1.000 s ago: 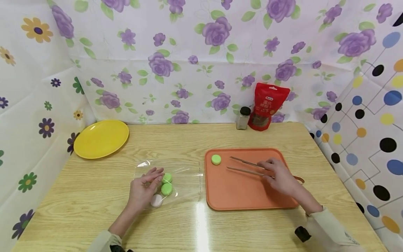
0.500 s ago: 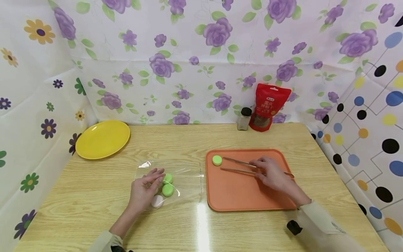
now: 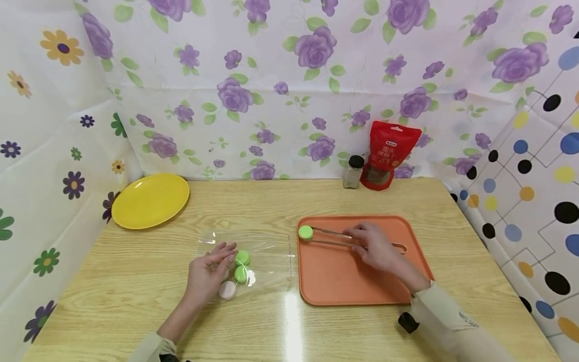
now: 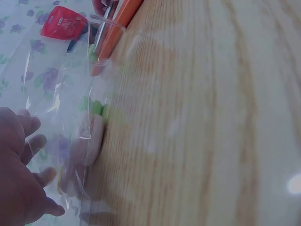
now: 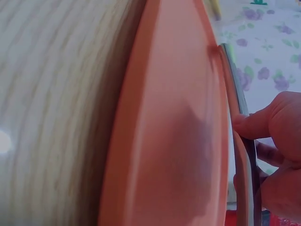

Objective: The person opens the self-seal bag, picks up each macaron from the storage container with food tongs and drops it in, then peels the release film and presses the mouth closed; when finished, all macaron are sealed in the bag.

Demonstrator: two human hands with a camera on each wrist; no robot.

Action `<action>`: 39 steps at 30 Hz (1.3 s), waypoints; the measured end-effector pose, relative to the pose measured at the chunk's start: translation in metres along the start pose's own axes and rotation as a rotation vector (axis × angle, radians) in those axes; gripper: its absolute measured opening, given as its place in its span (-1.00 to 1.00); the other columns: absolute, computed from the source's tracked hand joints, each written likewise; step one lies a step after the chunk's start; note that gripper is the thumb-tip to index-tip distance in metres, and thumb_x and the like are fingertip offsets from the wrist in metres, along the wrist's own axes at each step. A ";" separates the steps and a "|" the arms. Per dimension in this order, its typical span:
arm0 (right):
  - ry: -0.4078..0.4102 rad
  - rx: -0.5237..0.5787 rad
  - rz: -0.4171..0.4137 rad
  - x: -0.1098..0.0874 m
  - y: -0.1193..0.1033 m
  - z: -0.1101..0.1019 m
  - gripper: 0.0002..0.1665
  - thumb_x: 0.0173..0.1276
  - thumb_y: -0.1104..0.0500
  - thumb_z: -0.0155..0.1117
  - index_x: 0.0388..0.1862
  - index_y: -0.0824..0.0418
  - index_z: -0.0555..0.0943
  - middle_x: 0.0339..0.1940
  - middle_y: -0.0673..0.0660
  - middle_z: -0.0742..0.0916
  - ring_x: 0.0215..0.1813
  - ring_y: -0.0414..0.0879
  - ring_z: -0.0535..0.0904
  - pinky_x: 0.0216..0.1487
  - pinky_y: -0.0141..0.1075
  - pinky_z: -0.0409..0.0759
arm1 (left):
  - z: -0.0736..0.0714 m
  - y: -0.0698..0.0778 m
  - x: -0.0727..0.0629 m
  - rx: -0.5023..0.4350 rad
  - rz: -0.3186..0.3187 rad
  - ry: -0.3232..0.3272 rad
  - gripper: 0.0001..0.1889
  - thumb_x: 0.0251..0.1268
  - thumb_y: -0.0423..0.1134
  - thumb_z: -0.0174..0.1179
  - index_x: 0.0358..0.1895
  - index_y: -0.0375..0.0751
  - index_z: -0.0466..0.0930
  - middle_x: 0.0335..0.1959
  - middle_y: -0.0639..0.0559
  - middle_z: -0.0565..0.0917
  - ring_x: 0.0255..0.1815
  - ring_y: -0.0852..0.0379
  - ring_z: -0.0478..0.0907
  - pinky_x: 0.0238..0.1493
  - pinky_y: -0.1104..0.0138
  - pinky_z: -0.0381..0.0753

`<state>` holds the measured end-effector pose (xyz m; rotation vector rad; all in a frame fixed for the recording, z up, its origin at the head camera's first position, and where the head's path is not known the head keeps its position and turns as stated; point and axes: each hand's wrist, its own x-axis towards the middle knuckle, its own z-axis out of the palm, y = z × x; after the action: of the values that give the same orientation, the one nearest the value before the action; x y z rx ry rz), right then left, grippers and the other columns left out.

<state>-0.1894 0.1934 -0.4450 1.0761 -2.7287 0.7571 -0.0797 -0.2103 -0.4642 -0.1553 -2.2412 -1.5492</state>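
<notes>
My right hand (image 3: 376, 249) grips metal tongs (image 3: 332, 244) over the orange tray (image 3: 353, 286). At the tongs' tips, by the tray's left rim, is a green macaron (image 3: 305, 233). In the right wrist view, the thumb and fingers press the two arms of the tongs (image 5: 242, 155). My left hand (image 3: 205, 274) pinches the upper film of a clear plastic bag (image 3: 269, 256). Inside the bag are two green macarons (image 3: 241, 274) and a pale pink one (image 3: 227, 290); another pale one is partly hidden by the fingers. The left wrist view shows the lifted film (image 4: 56, 94).
A yellow plate (image 3: 151, 201) lies at the table's back left corner. Behind the tray stand a glass jar with a black lid (image 3: 353, 173) and a red pouch (image 3: 390, 153). Patterned cloth walls (image 3: 271, 115) enclose the table (image 3: 244, 201) at the back and sides.
My right hand has moved left with the tongs, and their tips have closed on the green macaron. That macaron has shifted left to the tray's rim. My left hand stays in place.
</notes>
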 end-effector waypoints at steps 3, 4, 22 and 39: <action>-0.013 0.003 -0.015 -0.001 -0.005 -0.003 -0.54 0.20 0.44 0.46 0.09 0.22 0.69 -0.12 0.14 0.65 -0.12 0.10 0.54 -0.10 0.04 0.54 | 0.001 0.000 0.001 0.001 0.008 0.002 -0.86 0.19 -0.56 0.35 -0.19 -0.41 0.76 -0.07 -0.29 0.72 0.23 -0.37 0.49 0.33 -0.41 0.03; -0.020 0.004 -0.021 -0.002 -0.008 -0.004 -0.54 0.20 0.44 0.46 0.09 0.21 0.69 -0.13 0.13 0.65 -0.13 0.08 0.53 -0.11 0.02 0.54 | 0.001 0.000 0.001 0.000 0.009 0.002 -0.86 0.18 -0.56 0.35 -0.19 -0.42 0.76 -0.08 -0.30 0.72 0.22 -0.38 0.49 0.33 -0.42 0.02; -0.132 0.075 -0.136 -0.002 -0.049 -0.009 -0.50 0.20 0.46 0.44 0.13 0.20 0.68 -0.14 0.13 0.65 -0.14 0.01 0.51 -0.16 -0.09 0.51 | 0.003 0.001 0.001 0.004 0.002 -0.009 -0.87 0.21 -0.54 0.35 -0.18 -0.43 0.76 -0.07 -0.30 0.72 0.23 -0.38 0.49 0.33 -0.42 -0.01; -0.015 -0.018 -0.196 0.033 -0.081 0.046 -0.62 0.23 0.40 0.44 0.04 0.20 0.69 -0.19 0.14 0.63 -0.18 0.01 0.50 -0.08 -0.06 0.42 | 0.002 0.001 0.001 0.010 0.018 -0.009 -0.86 0.20 -0.57 0.33 -0.18 -0.45 0.75 -0.08 -0.32 0.72 0.22 -0.38 0.49 0.35 -0.37 0.05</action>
<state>-0.1564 0.1006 -0.4425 1.3247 -2.5861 0.6955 -0.0810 -0.2079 -0.4639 -0.1785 -2.2481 -1.5303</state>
